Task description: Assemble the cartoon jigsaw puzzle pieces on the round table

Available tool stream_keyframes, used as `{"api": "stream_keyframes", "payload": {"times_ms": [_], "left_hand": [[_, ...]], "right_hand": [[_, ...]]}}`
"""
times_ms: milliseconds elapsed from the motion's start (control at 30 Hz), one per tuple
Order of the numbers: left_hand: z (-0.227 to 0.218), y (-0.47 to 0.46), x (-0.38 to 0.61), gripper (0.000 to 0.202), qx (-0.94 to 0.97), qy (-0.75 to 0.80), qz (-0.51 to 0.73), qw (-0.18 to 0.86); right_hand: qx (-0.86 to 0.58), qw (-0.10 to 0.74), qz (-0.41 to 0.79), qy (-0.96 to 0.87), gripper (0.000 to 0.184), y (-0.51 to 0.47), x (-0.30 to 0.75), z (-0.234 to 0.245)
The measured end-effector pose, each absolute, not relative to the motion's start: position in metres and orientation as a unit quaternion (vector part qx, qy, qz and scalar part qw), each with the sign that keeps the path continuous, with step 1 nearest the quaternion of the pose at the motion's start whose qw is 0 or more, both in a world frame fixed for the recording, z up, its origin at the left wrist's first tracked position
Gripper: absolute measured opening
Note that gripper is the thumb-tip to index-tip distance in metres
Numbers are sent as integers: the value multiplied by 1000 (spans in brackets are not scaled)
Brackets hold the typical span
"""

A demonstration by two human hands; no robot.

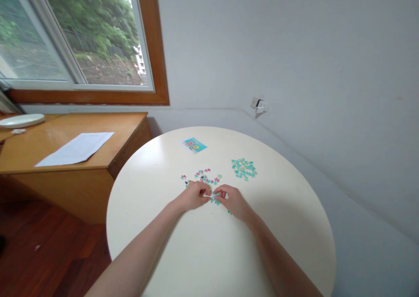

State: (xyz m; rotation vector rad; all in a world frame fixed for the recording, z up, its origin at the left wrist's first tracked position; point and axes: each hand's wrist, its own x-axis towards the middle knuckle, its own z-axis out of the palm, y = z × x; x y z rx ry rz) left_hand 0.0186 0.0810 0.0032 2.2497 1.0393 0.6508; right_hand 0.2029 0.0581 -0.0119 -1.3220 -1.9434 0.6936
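Note:
Both of my hands meet low over the white round table (pixel 193 253), near its middle. My left hand (pixel 194 195) is closed in a pinch, its fingertips at the edge of some small jigsaw puzzle pieces (pixel 215 199). From the other side my right hand (pixel 235 202) pinches a light-coloured puzzle piece among them. The fingers partly cover these pieces, so their exact fit cannot be made out. Just beyond the hands lie scattered pink, green and dark puzzle pieces (pixel 207 180). One teal piece (pixel 229 212) sits beside my right hand.
A heap of teal and green puzzle pieces (pixel 244 169) lies farther right. A colourful picture card (pixel 194 145) rests near the table's far side. To the left stands a wooden desk (pixel 127 129) with paper sheets (pixel 77 148) and a white dish (pixel 22 121). A wall socket (pixel 255 102) holds a plug.

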Motion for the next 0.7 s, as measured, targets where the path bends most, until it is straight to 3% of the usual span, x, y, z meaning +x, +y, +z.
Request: {"api": "stream_keyframes", "payload": {"times_ms": [700], "left_hand": [[4, 80, 20, 8, 840, 389, 251, 284]], "right_hand": [[-484, 342, 284, -754, 25, 56, 204, -8]]}}
